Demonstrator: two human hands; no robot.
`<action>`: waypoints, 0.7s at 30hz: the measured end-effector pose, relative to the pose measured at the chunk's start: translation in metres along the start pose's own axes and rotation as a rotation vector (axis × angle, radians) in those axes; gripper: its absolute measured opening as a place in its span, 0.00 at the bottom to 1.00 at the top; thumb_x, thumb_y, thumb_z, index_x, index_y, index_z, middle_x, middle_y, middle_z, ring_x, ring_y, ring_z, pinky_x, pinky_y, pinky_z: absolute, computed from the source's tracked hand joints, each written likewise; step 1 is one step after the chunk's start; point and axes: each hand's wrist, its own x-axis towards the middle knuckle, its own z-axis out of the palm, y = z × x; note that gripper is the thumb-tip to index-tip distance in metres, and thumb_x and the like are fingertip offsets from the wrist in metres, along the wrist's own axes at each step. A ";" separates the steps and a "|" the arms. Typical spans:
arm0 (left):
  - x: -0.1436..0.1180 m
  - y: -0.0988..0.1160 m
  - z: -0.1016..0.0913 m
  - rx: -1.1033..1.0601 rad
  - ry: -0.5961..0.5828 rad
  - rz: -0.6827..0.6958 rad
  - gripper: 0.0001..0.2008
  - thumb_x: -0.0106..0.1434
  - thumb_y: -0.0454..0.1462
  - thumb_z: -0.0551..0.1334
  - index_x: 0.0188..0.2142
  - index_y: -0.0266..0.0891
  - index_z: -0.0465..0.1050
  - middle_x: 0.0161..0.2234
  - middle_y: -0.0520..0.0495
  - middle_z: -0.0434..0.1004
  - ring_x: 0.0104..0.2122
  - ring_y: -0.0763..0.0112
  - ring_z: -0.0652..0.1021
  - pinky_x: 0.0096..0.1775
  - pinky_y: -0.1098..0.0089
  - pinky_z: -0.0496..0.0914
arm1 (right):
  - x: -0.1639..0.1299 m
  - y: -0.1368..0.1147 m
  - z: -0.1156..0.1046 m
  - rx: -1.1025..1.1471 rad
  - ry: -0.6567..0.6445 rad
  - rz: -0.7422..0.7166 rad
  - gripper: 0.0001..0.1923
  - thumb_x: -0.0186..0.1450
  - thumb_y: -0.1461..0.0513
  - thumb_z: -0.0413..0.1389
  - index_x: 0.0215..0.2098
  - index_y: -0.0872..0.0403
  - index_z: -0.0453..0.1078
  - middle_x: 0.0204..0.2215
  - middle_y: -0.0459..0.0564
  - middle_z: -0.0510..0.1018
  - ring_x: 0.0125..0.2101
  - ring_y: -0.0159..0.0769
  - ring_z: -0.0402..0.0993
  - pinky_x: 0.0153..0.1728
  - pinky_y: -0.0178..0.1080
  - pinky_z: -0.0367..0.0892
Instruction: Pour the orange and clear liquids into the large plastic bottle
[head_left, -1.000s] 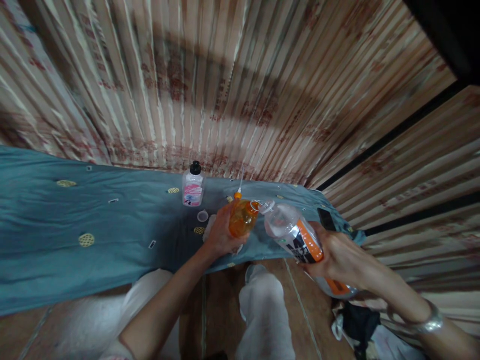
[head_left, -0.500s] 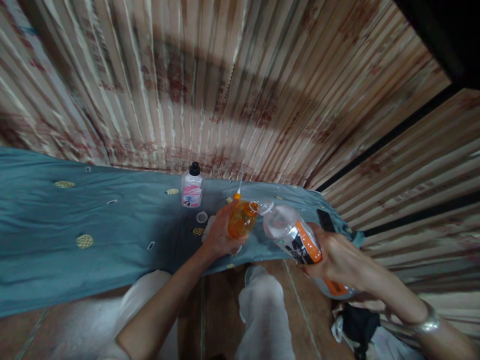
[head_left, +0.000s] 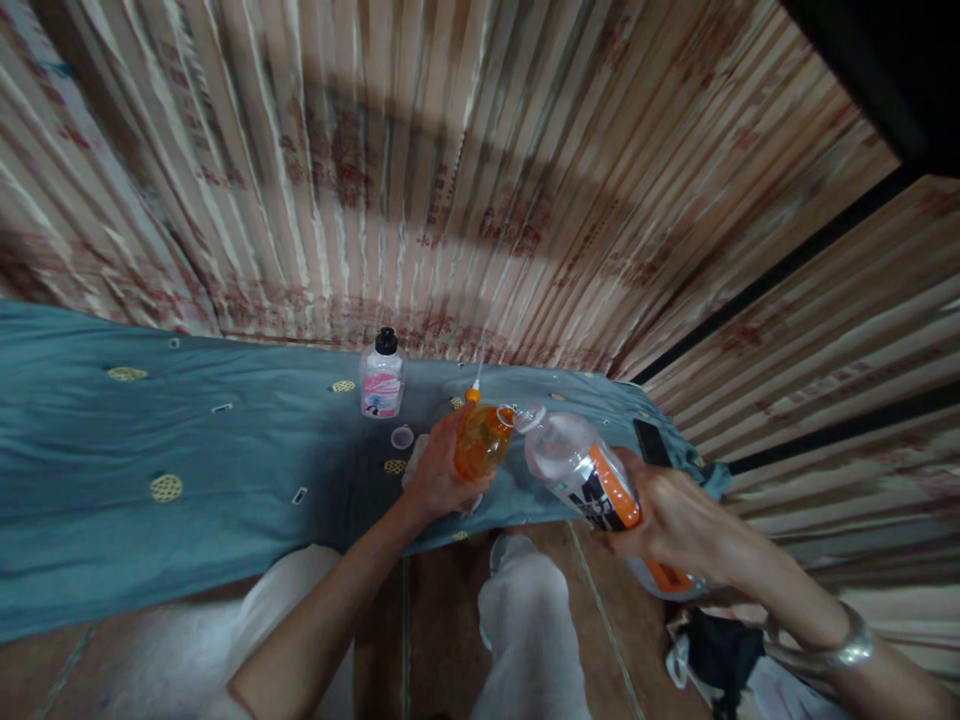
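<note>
Blue-green cloth (head_left: 150, 440) covers the counter. At its near edge, toward the right end, the right hand (head_left: 675, 520) has its fingers wrapped round a large clear bottle (head_left: 581, 470), tilted so its open mouth meets the neck of the small orange bottle (head_left: 484, 440). The left hand (head_left: 439, 475) has its fingers closed round that one. Pink-labelled bottle (head_left: 382, 378) stands at the far edge; loose cap (head_left: 402, 437) nearby. Risk: narrow neck, mouths slipping apart, so liquid could spill onto the cloth.

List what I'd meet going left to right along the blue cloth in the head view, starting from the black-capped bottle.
Black-capped bottle → small clear cap → left hand → orange bottle → clear bottle with orange label → right hand.
</note>
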 end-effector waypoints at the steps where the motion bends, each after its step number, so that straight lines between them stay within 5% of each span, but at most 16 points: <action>1: 0.000 0.000 0.000 -0.005 0.001 0.000 0.56 0.59 0.41 0.88 0.84 0.47 0.73 0.77 0.33 0.85 0.79 0.34 0.84 0.83 0.33 0.79 | 0.000 -0.001 -0.001 0.002 0.002 0.000 0.21 0.57 0.52 0.67 0.46 0.44 0.70 0.28 0.43 0.85 0.28 0.44 0.84 0.31 0.41 0.70; 21: 0.000 0.002 -0.001 -0.020 -0.007 0.026 0.55 0.60 0.41 0.87 0.84 0.45 0.72 0.78 0.31 0.86 0.78 0.32 0.84 0.84 0.30 0.78 | -0.002 0.001 -0.005 -0.028 0.006 -0.031 0.20 0.59 0.52 0.70 0.46 0.45 0.72 0.30 0.44 0.88 0.29 0.44 0.86 0.32 0.41 0.73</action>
